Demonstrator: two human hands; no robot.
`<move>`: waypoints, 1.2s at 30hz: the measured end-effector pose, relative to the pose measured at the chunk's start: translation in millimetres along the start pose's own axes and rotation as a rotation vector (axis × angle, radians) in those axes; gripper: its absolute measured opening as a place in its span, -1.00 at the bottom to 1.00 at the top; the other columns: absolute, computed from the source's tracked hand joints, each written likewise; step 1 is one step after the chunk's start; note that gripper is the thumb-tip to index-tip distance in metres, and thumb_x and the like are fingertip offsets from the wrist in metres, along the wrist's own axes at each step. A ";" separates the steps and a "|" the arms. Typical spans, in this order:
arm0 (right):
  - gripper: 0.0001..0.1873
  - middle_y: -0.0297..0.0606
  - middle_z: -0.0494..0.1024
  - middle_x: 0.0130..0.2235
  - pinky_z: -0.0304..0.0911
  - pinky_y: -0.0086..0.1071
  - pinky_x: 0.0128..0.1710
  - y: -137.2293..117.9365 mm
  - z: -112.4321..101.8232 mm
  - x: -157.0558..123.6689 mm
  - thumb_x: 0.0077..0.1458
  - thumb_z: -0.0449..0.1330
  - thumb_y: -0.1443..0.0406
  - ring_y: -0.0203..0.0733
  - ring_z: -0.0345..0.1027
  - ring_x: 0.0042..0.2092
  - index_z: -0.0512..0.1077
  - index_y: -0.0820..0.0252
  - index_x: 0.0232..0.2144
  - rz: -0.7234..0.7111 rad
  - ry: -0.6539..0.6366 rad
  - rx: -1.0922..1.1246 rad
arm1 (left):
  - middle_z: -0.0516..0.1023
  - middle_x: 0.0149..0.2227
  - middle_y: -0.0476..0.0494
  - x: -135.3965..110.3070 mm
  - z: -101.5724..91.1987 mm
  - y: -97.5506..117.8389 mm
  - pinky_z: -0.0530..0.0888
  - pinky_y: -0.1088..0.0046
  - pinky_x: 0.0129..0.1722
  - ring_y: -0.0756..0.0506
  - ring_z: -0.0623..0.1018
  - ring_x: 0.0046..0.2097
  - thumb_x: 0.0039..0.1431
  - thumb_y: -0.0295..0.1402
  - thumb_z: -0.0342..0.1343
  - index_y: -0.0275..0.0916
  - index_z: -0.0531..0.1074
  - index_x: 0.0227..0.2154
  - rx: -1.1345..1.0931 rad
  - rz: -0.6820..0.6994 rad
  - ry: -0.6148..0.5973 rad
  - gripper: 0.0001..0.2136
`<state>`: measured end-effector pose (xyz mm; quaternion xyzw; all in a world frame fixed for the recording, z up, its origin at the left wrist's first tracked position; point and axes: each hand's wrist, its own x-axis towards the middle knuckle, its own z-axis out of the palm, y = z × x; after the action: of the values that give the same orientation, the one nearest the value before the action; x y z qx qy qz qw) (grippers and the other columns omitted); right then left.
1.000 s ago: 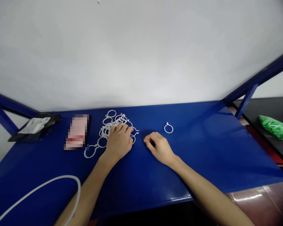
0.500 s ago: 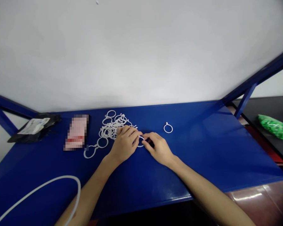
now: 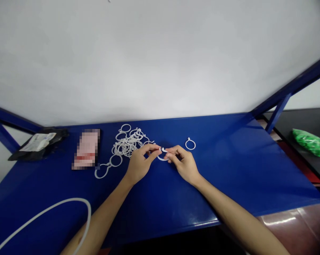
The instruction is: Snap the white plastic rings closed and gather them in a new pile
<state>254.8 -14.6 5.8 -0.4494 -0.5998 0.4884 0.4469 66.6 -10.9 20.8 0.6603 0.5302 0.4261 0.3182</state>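
A white plastic ring point(image 3: 163, 159) with a small knob-like clasp is held between my two hands, over the middle of the blue tabletop. My left hand point(image 3: 141, 161) pinches a small white end of it between thumb and fingers. The clasp side of the ring sits in the pinched fingers of my right hand point(image 3: 183, 163). Between the fingertips a small gap shows at the clasp. Just beyond my left hand lies a tangled pile of similar white rings point(image 3: 126, 146). One single white ring point(image 3: 190, 143) lies apart, beyond my right hand.
Two joined rings point(image 3: 101, 171) lie left of the pile. Farther left are a blurred pink-and-red packet or phone point(image 3: 86, 148) and a black plastic bag point(image 3: 40, 143) with a label. A white cable point(image 3: 53, 205) loops at front left. A green bag point(image 3: 311, 143) rests on the right-hand shelf.
Both hands have lifted and turned slightly, with the ring between them now raised and its clasp in view. My left fingers have drawn into a pinch. The other rings stay put.
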 end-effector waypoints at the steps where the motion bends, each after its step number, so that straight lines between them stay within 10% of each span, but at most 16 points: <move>1: -0.75 -0.29 0.63 -0.38 0.42 -0.36 -0.36 0.4 0.1 -0.2 0.21 0.24 0.09 -0.26 0.50 -0.40 0.50 0.12 -0.22 0.002 -0.003 0.003 | 0.68 -0.28 -0.05 -1.0 1.9 -0.2 0.57 0.39 -0.30 -0.05 0.62 -0.34 0.22 -0.29 0.20 -0.13 0.59 -0.28 -0.019 -0.008 -0.006 -0.90; 17: -0.81 -0.31 0.61 -0.35 0.39 -0.40 -0.27 -7.2 -11.6 -5.2 0.35 0.10 0.22 -0.26 0.52 -0.32 0.48 0.12 -0.25 -0.244 -0.133 -0.375 | 0.63 -0.33 -0.05 -16.9 24.5 -0.7 0.50 0.40 -0.23 -0.05 0.57 -0.28 0.32 -0.45 0.10 -0.19 0.50 -0.32 0.168 0.320 0.124 -0.89; 28: -0.76 -0.19 0.58 -0.24 0.26 -0.31 -0.34 7.1 -70.8 27.1 0.30 0.15 0.17 -0.12 0.42 -0.25 0.56 0.17 -0.24 -0.077 0.363 -1.065 | 0.59 -0.32 -0.19 -1.5 7.1 -22.5 0.26 0.15 -0.19 -0.27 0.46 -0.18 0.29 -0.30 0.15 -0.25 0.54 -0.32 1.016 0.301 0.113 -0.85; 36: -0.68 -0.03 0.56 -0.17 0.32 -0.17 -0.20 7.0 -71.4 24.5 0.28 0.17 0.13 0.04 0.33 -0.13 0.58 0.24 -0.13 -0.168 0.488 -1.204 | 0.53 -0.31 -0.10 -5.1 11.6 -10.5 0.39 0.30 -0.19 -0.10 0.46 -0.25 0.36 -0.42 0.01 -0.23 0.41 -0.30 0.396 0.262 -0.005 -0.89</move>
<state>320.3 23.3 10.1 -0.6705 -0.6829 -0.0854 0.2770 72.2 -13.0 5.5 0.7741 0.5124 0.3499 0.1261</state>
